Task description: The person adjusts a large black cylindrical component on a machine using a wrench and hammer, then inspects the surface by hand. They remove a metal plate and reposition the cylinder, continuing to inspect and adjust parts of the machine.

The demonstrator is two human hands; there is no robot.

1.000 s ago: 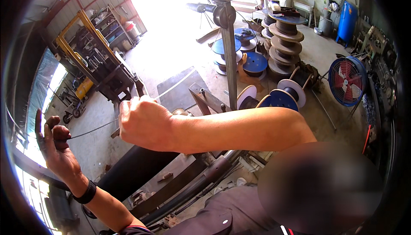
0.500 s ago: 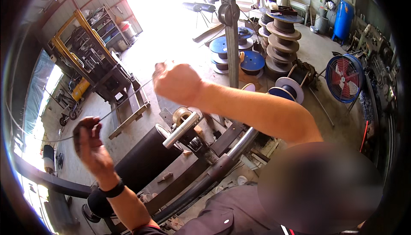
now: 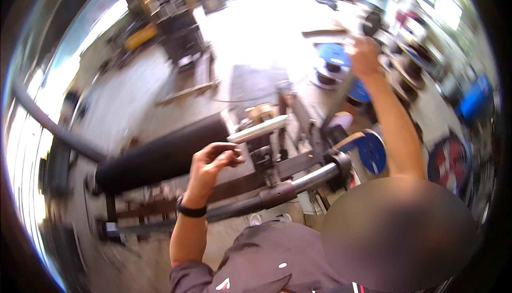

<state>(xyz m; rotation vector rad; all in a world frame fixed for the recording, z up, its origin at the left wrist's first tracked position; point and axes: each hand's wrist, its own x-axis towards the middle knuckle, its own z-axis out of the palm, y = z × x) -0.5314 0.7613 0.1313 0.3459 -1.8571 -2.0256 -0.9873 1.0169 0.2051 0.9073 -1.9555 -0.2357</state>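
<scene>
My right hand (image 3: 364,58) is raised at the far right on an outstretched arm, closed into a blurred fist. It is beside the top of an upright metal post (image 3: 338,101); whatever the fist holds is hidden. My left hand (image 3: 216,159), with a black band at the wrist, hovers nearer me over the machine frame. Its fingers are loosely bent, the thumb a little apart, and nothing shows between them. Just beyond those fingertips is a pale metal cylinder (image 3: 258,129). A thin dark wire (image 3: 240,101) curves across the floor area behind the machine; its ends are lost in blur.
A large black roller (image 3: 160,154) lies left of my left hand. A steel shaft (image 3: 317,179) crosses in front of me. Blue-flanged spools (image 3: 335,55) stand at the far right, with a red-bladed fan (image 3: 450,162) and a blue tank (image 3: 474,98) beyond.
My view has swung, blurring the surroundings. My right hand has gone out toward the post and spools. My left hand has moved rightward to the pale cylinder, off the wire it was touching.
</scene>
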